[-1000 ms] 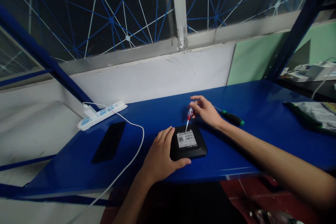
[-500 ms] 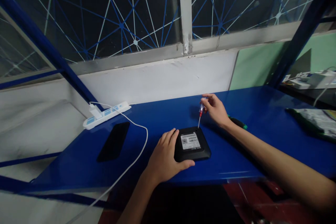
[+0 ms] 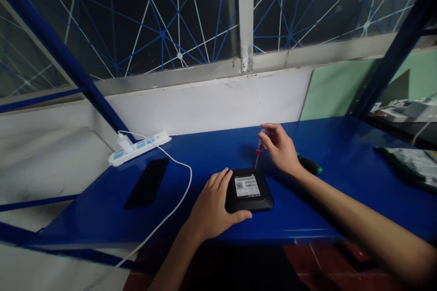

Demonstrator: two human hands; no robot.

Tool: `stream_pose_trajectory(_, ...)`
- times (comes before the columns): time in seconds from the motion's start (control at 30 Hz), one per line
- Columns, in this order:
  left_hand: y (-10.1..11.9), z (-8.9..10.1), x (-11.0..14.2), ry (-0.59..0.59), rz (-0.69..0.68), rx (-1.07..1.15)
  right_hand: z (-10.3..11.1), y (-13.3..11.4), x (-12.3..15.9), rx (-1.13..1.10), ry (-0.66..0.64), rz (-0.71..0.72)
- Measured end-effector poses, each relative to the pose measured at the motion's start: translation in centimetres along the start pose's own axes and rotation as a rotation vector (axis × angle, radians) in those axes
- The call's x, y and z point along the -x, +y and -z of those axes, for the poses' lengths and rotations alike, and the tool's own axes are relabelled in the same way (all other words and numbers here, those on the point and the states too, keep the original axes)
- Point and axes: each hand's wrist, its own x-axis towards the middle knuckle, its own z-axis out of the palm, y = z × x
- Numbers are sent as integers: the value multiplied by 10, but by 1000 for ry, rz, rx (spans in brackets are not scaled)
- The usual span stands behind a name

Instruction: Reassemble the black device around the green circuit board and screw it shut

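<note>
A flat black box-shaped device (image 3: 265, 195) with a white printed label (image 3: 247, 185) lies on the blue table (image 3: 300, 218). My left hand (image 3: 215, 202) grips its left side, fingers over the far left corner and thumb along the near edge. In my right hand (image 3: 280, 148) is a screwdriver (image 3: 258, 153) with a clear and red handle, pinched between thumb and fingers. It stands nearly upright, its tip at the device's far edge, near the right corner. Whether the tip sits in a screw is too small to tell.
A green and black handled tool (image 3: 310, 164) lies behind my right wrist. To the left are a black phone (image 3: 147, 183), a white power strip (image 3: 141, 146) and a white cable (image 3: 182, 195). A plastic packet (image 3: 414, 163) is at the right; a white wall (image 3: 208, 107) rises behind.
The screwdriver tip has shifted slightly left along the device's far edge, and my right hand has turned a little with it. My left hand keeps its hold. The camera view has shifted slightly.
</note>
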Motion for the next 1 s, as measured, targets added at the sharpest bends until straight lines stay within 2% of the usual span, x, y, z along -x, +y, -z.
stream_pose_trajectory(0.33,-4,-4,1,81,-44,40,-1,-3,4,43,-62,18)
stream_pose_trajectory(0.6,-11,-12,5,146,-50,65,-3,-1,0,-210,-80,-150)
stream_pose_trajectory(0.73,-11,-11,7,183,-74,108,-4,1,-2,-243,-34,-156)
stream_pose_trajectory(0.87,-8,-8,7,187,-64,115,-3,2,-3,-162,-18,-126)
stream_pose_trajectory(1.0,-6,-5,6,140,-30,83,-4,-1,-2,-223,-25,-202)
